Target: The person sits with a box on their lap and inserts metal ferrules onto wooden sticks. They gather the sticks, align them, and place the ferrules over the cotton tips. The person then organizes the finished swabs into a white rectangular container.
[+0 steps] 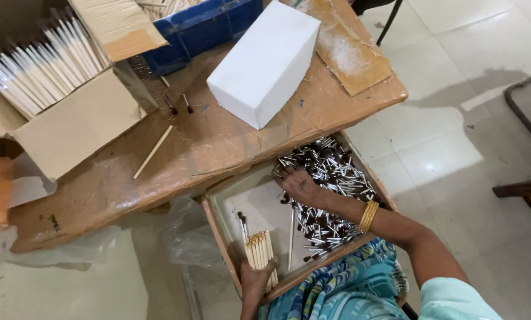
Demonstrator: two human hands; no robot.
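Fingers (286, 175) of our right hand (301, 186) spread over brush ferrules (336, 172) in the tray (218, 228); left hand (256, 278) clamps a stick bundle (261, 252). White box (265, 62) and cartons (70, 118) crowd the table (218, 142) above.

Single head cam, steep downward look, mid-range, over lap tray (230, 195) & wooden table (218, 142) edge.

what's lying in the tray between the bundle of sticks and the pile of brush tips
In the head view, one loose brush lies on the bare tray floor between the stick bundle and the tip pile.
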